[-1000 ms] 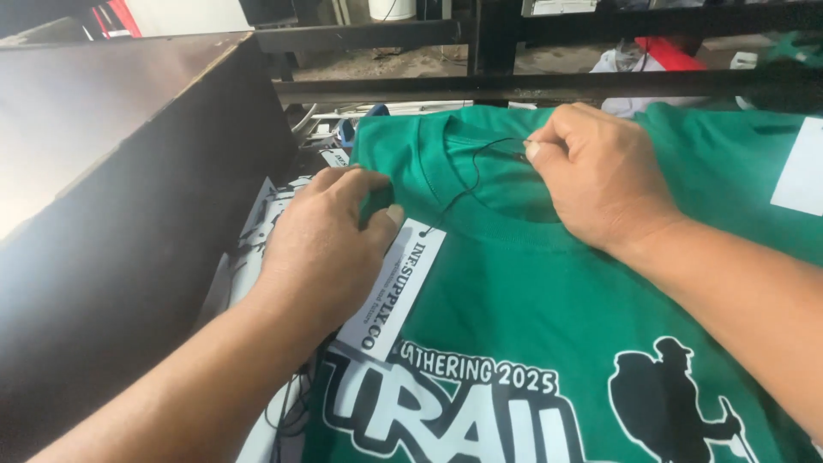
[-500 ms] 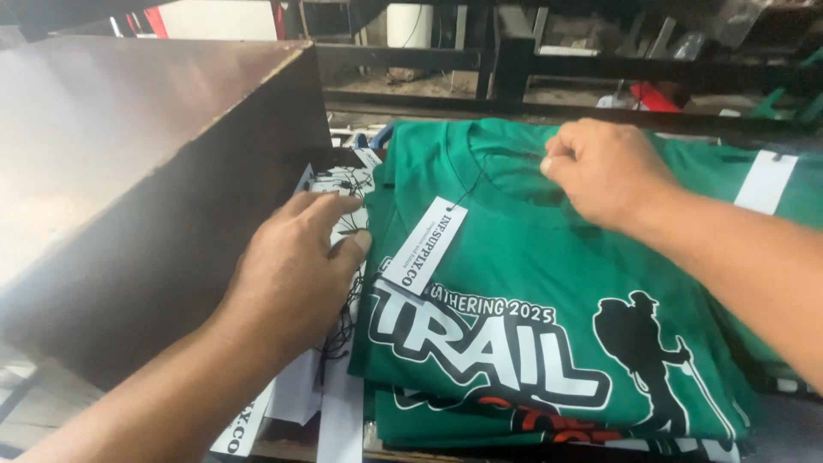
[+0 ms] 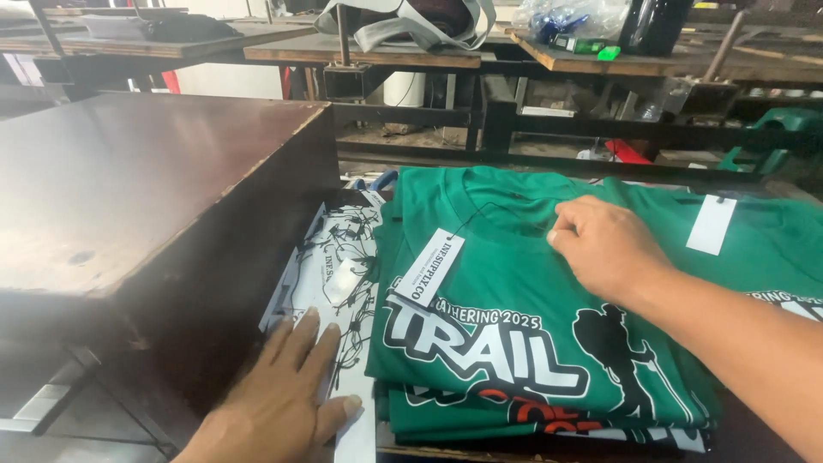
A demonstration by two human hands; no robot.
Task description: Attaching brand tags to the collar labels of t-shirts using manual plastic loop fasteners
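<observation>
- Green folded shirt (image 3: 514,343) is lying atop its stack, collar pointing to twelve o'clock, long axis running twelve to six.
- We are resting our right hand (image 3: 604,249) near the collar, fingers loosely curled, gripping nothing.
- We are spreading our left hand (image 3: 279,394) flat, fingers open, on white tags (image 3: 330,274) at nine o'clock.

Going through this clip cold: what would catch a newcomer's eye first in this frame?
First the stack of bright green T-shirts with a white and black hiker print, filling the centre and right, with a white hang tag lying on the top shirt. The right hand rests near that shirt's collar, while the left hand lies flat on a pile of white tags with black strings beside the stack. A big dark brown wooden box fills the left.
</observation>
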